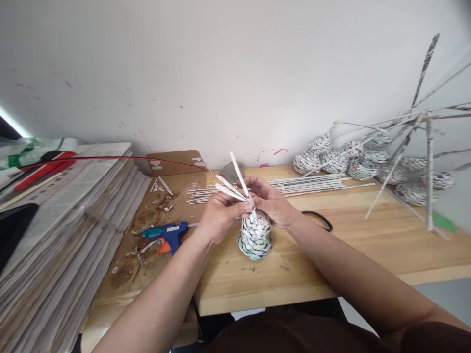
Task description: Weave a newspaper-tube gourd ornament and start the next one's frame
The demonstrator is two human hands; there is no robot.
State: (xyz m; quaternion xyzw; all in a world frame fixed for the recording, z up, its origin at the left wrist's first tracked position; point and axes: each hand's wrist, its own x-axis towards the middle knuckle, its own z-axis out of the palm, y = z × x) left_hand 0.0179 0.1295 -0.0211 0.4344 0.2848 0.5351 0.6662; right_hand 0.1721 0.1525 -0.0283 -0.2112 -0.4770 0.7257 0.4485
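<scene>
Desk (368, 220) before a wall (221, 73); the bell (256, 241) lies toward the front edge, left hand (220, 214) and right hand (273, 204) in clamped grip on its top strips (239, 171). A slack hold could loosen its weave.

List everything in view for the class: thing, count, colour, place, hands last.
woven paper piece: one, whitish, below hands
paper strips: several, white, between hands
paper rods: many, whitish, behind hands, right
other woven pieces: several, whitish, right rear
glue gun: one, blue, left
paper scraps: several, white, left
cardboard: one upright, brown, left rear
paper stack: one, greyish, left
mixed items: several, partly unclear, on stack
wire: one, red, left
cord: one, black, right
lump: one, grey, behind hands
sheet: one, green, right
table: one, brown, centre
wall: one, white, rear
left hand: one, on strips
right hand: one, on strips
</scene>
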